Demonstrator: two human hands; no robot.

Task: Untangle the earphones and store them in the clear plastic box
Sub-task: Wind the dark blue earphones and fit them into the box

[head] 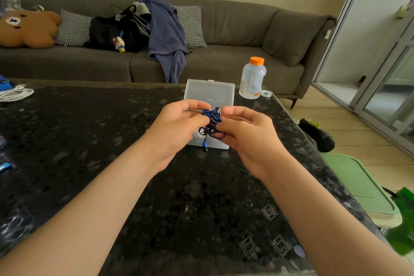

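A tangled bundle of dark blue earphones (211, 123) hangs between both hands above the table. My left hand (179, 127) pinches the bundle from the left and my right hand (248, 134) pinches it from the right. One blue end piece (205, 146) dangles below the knot. Directly behind and under the hands lies the clear plastic box (210, 93) with its lid closed, flat on the dark speckled table (134, 163). My fingers hide part of the knot.
A clear bottle with an orange cap (252, 77) and a roll of tape (266, 93) stand right of the box. A white cable coil (15, 94) lies at the table's far left. Behind is a grey sofa (235, 36); a green bin lid (360, 186) sits on the floor to the right.
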